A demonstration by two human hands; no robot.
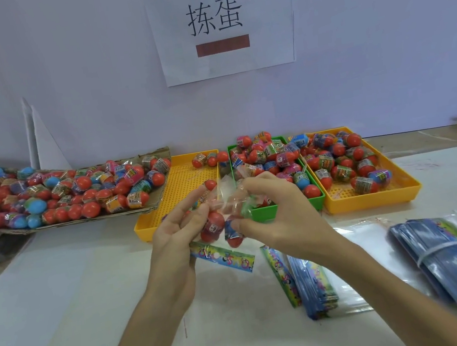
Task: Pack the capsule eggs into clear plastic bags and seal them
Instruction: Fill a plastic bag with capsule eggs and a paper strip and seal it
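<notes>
Both hands work above the middle of the counter [60, 286]: the left hand [176, 231] and the right hand [274, 210] each pinch a clear plastic bag [226, 203] between them, held up off the surface. Inside it sit capsule eggs [214, 225], red ends mostly pointing down, the bag's printed header strip [222, 258] hanging low and slanting toward the near right. Along the back edge stand three trays: a yellow tray [180, 177] with only a few eggs at its far end, a green tray [317, 198] heaped full, and another yellow tray at the right [402, 191] about half covered. A cardboard flat [156, 154] at the back left is piled with more eggs. Bundles of flat bags [453, 257] lie near the right edge. A paper sign [216, 20] on the wall reads 拣蛋.
</notes>
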